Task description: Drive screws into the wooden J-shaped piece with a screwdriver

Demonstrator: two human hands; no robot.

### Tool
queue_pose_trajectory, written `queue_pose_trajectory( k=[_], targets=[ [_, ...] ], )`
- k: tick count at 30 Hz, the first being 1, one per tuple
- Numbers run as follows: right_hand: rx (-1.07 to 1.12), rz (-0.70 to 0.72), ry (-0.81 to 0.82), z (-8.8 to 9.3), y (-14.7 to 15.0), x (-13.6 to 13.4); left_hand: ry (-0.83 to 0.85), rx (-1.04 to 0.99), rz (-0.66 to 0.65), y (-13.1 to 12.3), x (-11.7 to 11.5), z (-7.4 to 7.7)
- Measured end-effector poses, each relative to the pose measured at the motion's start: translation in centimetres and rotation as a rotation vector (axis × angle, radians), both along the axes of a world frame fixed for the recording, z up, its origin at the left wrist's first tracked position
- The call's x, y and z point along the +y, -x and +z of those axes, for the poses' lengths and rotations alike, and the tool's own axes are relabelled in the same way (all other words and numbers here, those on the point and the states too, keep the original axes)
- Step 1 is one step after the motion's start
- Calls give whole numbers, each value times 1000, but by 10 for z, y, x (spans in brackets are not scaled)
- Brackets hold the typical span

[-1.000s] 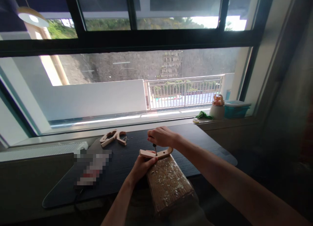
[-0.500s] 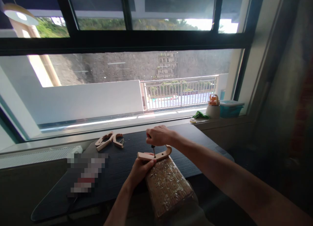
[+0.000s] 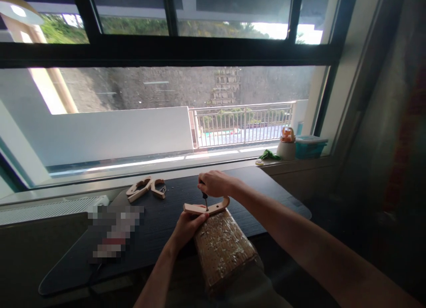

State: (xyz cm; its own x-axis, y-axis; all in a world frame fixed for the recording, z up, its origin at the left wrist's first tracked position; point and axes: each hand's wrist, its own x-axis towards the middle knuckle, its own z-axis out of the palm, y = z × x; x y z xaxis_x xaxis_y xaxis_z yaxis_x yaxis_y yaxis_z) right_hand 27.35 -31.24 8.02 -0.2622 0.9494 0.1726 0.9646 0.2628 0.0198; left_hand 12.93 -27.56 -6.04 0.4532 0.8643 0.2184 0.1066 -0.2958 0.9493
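My right hand (image 3: 214, 183) is closed in a fist around the dark handle of a screwdriver (image 3: 206, 202). Its thin shaft points down, and the tip meets a pale wooden hook (image 3: 222, 204) with a curved right end and a dark hole. Fingers behind and thumb in front, my left hand (image 3: 189, 224) grips that hook near its left half. The hook rests at the far end of a brown wooden block (image 3: 229, 246), whose top is pitted and wrapped in shiny clear film. Whether a screw sits under the tip is too small to tell.
More curved wooden pieces (image 3: 140, 189) lie at the back left of the dark table (image 3: 173, 237). A pixelated item (image 3: 116, 232) is at the left. On the sill stand a teal box (image 3: 311, 149), a white pot (image 3: 286, 150) and a green cloth (image 3: 269, 155).
The whole view has shifted slightly. My right fist has turned a little on the screwdriver, more of whose handle shows. Both hands keep their hold, and the hook stays on the block.
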Motion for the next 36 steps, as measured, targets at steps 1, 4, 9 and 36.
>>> queue_pose_trajectory(
  k=[1,4,9,36],
  targets=[
    [-1,-8,-5,0,0,-1,-6,2,2,0,0,1],
    [-12,-13,0,5,0,-3,-21,12,1,1,-1,2],
    [-20,66,25,13,-5,-7,-19,28,-1,1,0,3],
    [-30,134,100,17,-7,1,12,41,6,0,-1,2]
  ],
)
